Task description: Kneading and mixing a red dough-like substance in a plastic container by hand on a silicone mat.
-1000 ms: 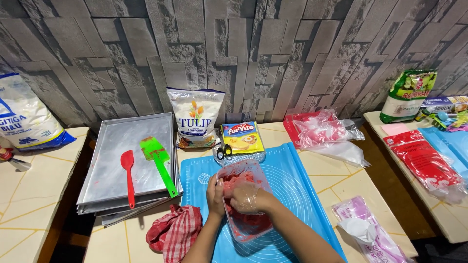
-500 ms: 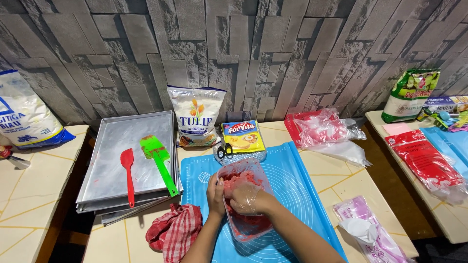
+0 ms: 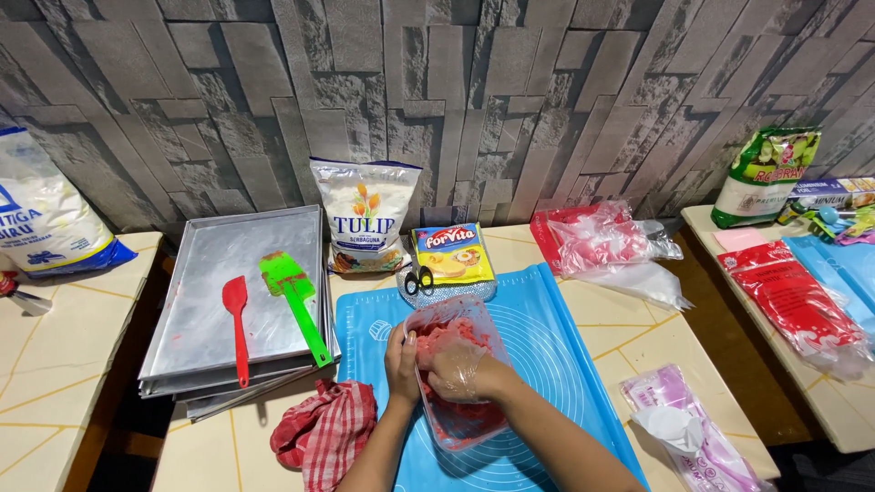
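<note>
Right hand [image 3: 458, 367] now deeper in pink dough, grip closed on it; left hand [image 3: 400, 363] clasping the clear container [image 3: 456, 383].

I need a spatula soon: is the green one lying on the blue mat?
No, the green plastic spatula lies on the stacked silver metal baking trays beside the red silicone spatula, left of the blue silicone baking mat.

We see a grey stone-pattern wall [image 3: 437, 100] behind; before it stands a cream tiled table [image 3: 629, 333] with thin yellow lines; like tables flank it, one at left [image 3: 55, 337], one at right [image 3: 838, 401]; dark gaps part them; the light is even.
</note>
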